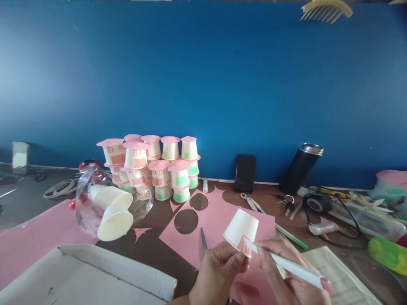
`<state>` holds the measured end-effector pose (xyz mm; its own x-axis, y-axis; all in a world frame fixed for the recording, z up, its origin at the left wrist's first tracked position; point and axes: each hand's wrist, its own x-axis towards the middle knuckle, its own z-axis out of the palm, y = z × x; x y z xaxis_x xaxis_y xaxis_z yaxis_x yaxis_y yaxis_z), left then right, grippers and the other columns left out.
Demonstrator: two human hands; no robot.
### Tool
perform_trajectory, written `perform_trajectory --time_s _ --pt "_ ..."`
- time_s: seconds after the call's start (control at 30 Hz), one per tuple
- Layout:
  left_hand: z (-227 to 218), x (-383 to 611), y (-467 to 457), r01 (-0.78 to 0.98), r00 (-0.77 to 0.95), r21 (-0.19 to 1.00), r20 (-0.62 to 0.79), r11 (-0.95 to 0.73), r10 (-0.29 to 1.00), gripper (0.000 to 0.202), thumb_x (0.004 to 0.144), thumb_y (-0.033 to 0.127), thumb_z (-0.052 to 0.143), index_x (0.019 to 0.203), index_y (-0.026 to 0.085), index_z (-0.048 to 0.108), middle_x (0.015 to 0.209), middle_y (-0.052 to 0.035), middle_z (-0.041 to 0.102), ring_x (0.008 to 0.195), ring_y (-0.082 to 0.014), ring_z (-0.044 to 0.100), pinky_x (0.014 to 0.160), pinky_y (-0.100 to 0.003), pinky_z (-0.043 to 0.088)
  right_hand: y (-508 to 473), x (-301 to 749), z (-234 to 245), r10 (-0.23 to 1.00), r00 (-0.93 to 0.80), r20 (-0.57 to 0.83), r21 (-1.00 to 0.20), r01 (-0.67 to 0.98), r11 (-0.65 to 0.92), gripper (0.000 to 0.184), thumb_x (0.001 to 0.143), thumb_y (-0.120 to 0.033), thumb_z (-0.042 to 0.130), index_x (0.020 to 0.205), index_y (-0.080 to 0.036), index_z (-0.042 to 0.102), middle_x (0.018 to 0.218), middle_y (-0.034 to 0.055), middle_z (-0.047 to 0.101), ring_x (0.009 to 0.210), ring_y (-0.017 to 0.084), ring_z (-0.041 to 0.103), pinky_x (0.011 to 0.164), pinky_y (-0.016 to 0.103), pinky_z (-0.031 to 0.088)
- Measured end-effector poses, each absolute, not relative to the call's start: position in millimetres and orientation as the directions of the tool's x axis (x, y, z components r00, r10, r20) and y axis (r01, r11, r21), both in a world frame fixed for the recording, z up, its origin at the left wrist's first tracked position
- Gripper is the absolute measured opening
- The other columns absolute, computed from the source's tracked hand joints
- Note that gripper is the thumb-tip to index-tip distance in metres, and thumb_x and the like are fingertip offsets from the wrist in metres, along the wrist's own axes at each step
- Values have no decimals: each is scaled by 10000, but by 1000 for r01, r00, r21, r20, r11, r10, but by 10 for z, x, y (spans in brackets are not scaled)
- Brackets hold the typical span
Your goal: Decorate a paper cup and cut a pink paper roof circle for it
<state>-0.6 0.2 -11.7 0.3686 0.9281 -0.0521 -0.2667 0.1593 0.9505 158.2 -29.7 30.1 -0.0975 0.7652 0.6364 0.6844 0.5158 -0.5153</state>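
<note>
Upside down and tilted, a white paper cup (242,225) is gripped at its rim by my left hand (218,271). My right hand (282,275) is closed round a white marker (294,267) with a pink end, its tip touching a pink-coloured patch on the cup near the rim. Beneath both hands lies a pink paper sheet (213,216) with round holes cut from it. A pair of scissors (203,240), partly hidden, is just left of the cup. Stacked paper cups (135,159) with pink paper discs and pink or green drawings stand by the wall.
Plain cups (115,222) spill from a clear plastic bag at left, behind a white box lid (95,275). A phone (244,173) and a black bottle (300,169) lean against the blue wall (222,84). Keys (288,203), a green-ended marker (292,237) and a cable (351,216) lie at right.
</note>
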Motion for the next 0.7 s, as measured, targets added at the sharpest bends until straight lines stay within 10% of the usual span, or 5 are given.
perform_trajectory --time_s 0.7 --pt "-45 5 -1 -300 372 919 -135 256 919 491 667 572 720 729 85 724 720 -51 578 700 -141 510 700 -294 399 -279 1576 270 767 -86 635 -529 676 514 91 918 -220 493 897 -223 582 764 3 623 689 159 638 638 260 497"
